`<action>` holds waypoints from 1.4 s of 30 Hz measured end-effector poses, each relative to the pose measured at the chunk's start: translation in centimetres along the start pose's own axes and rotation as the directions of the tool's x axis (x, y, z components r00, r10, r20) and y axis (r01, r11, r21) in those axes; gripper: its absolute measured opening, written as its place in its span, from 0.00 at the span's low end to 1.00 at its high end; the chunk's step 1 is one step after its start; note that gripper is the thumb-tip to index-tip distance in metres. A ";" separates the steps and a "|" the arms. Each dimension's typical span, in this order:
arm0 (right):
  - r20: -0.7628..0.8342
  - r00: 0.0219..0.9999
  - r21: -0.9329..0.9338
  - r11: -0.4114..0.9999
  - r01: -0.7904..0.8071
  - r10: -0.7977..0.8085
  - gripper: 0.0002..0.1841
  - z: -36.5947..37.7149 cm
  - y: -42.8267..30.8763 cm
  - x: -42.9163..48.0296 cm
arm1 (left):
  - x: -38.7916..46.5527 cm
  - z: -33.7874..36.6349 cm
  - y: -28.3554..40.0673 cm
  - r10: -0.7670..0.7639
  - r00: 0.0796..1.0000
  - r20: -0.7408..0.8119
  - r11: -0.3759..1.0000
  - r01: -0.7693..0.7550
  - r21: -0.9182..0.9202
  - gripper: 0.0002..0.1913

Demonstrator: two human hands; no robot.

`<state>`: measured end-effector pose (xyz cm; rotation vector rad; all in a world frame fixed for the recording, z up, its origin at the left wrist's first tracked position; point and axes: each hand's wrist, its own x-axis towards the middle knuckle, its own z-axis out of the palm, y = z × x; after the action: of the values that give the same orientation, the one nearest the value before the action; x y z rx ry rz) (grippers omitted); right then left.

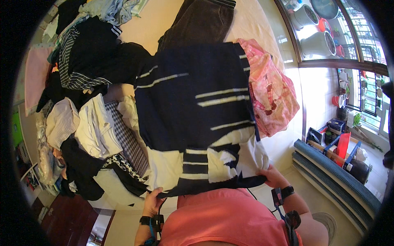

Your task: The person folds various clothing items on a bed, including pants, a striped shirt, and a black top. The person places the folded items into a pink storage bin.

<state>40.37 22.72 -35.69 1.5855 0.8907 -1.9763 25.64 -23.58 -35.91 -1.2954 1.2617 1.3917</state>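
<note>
A dark navy knitted garment with white stripes and white patches point(190, 120) is spread out before me, its near edge raised off the bed. My left hand point(154, 200) grips its near left corner, and my right hand point(272, 176) grips its near right corner. Brown corduroy-like trousers point(197, 26) lie beyond it, partly covered by its far edge. Against its right side rests a pink printed cloth bundle point(274, 95). Black clothing with striped trim point(98, 58) touches its upper left side.
Left of the garment lie folded white clothes point(98, 129), a houndstooth cloth point(127, 136) and a black garment point(80, 169). Rolled or folded blue-grey mats point(335, 181) stand on the floor at right, near a divided box of items point(335, 138). A glazed partition point(326, 63) borders the bed's right side.
</note>
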 end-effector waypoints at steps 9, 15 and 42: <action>0.006 0.993 0.034 0.992 0.119 -0.119 0.20 3.3 -5.2 4.6 | 2.3 4.0 6.1 0.158 0.983 0.097 0.983 -0.146 -0.115 0.10; 0.273 0.862 0.408 0.862 0.299 -0.428 0.17 9.7 -18.1 10.1 | 6.6 14.6 20.1 0.510 0.669 0.540 0.858 -0.356 -0.369 0.21; -0.085 0.810 -0.286 0.793 0.538 -0.580 0.19 10.7 -14.5 20.3 | 11.0 16.9 20.4 0.487 0.860 0.155 0.852 -0.506 0.135 0.24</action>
<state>18.26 25.92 -51.07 1.4618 1.7830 -1.9974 1.73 -10.54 -44.82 -0.7798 1.6734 1.6391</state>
